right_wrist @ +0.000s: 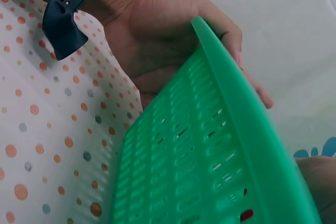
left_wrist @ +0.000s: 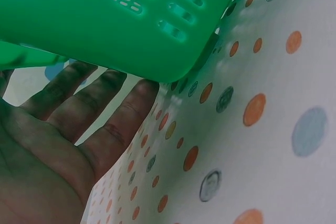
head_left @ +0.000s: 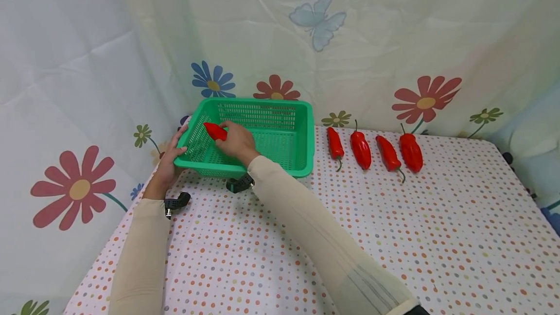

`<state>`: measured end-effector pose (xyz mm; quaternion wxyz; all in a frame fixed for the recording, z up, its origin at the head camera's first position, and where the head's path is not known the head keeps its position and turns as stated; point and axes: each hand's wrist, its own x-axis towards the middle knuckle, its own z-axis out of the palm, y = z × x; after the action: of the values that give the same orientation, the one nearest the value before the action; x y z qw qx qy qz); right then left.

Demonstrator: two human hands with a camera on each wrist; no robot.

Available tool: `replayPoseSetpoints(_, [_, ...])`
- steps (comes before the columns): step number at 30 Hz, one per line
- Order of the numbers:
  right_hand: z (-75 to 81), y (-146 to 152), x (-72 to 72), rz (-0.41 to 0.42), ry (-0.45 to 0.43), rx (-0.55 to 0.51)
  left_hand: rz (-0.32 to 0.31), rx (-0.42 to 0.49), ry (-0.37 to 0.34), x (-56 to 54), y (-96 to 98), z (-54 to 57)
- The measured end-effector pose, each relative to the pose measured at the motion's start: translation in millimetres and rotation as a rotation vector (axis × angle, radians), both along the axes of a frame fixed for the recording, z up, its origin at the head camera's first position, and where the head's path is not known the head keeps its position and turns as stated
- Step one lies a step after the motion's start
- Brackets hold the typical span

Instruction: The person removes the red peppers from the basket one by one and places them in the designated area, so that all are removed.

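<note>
At the left end of the green plastic basket [head_left: 308, 140], my left hand [head_left: 168, 162] grips the short side, thumb over the rim and fingers along the outer wall. The left wrist view shows that hand's long, spread fingers [left_wrist: 113, 124] against the basket's outside. My right hand [head_left: 238, 141] reaches over the near rim and holds a red pepper [head_left: 215, 131] inside the basket, its pointed end toward the left wall. In the right wrist view, the basket's slotted wall [right_wrist: 173, 145] hides most of the pepper.
Several red peppers lie in a row right of the basket, among them a slim one [head_left: 335, 144] and a fatter one [head_left: 411, 152]. The dotted tablecloth [head_left: 463, 227] spreads below them. A flowered curtain [head_left: 372, 62] hangs close behind the basket and along the left.
</note>
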<state>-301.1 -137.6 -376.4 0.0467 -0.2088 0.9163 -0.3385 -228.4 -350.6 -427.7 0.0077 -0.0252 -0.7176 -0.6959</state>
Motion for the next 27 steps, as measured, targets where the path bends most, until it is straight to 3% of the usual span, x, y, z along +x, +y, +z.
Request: replayPoseSetpoints(27, [-1.4,43,-10.0,-0.054,0.028,-0.043,0.014,-0.01,-0.022,-2.4,-0.1,-3.1])
